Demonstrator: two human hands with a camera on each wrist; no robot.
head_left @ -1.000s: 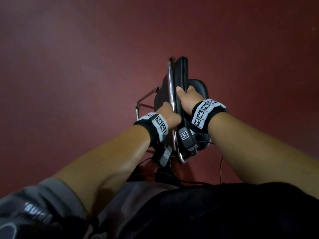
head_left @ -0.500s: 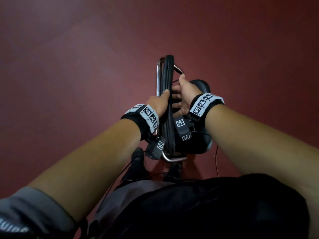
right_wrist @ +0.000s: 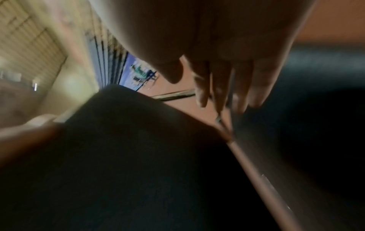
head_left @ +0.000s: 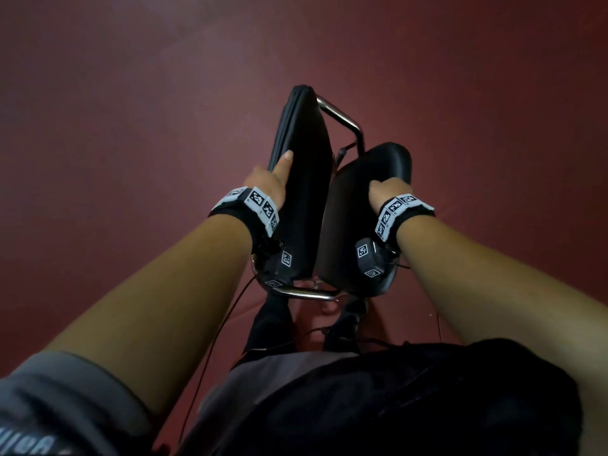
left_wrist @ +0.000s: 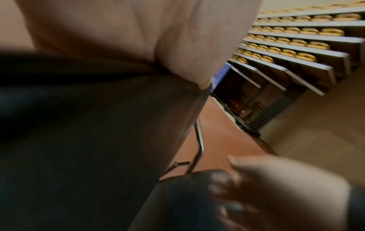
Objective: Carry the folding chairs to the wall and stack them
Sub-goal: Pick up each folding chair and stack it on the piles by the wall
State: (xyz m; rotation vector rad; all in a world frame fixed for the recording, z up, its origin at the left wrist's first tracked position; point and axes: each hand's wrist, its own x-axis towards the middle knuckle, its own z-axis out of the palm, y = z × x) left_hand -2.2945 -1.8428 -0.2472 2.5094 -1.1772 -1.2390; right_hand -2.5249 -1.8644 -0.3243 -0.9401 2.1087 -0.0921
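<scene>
Folding chair (head_left: 302, 192): black padded panels on a chrome tube frame (head_left: 342, 118), held off the dark red floor (head_left: 131, 159) in front of the person's body; no wall shows in the head view.
Panels: two – a tall flat one on the left, a rounder one (head_left: 378, 179) on the right; they stand apart in a narrow V, close at the near end.
Change: half a second ago the panels lay nearly flat together, edge-on, both hands close on them; now they have spread and the hands have moved apart. Judged: the chair is opening or swinging in the carry, not locked shut.
Left hand (head_left: 269, 184): on the outer face of the tall panel, thumb laid straight along its edge; the other fingers are hidden, so the hold cannot be told for sure.
Right hand (head_left: 386, 192): fingers curled over the rim of the rounder panel – a firm hold.
Wrist bands: marker-printed, one per wrist, thin cables hanging below.
Surroundings: left wrist view shows tiered rows of yellow seats (left_wrist: 296, 40), blurred.
Task standing: carrying stage; the panels likely need pressing flat again before stacking.
</scene>
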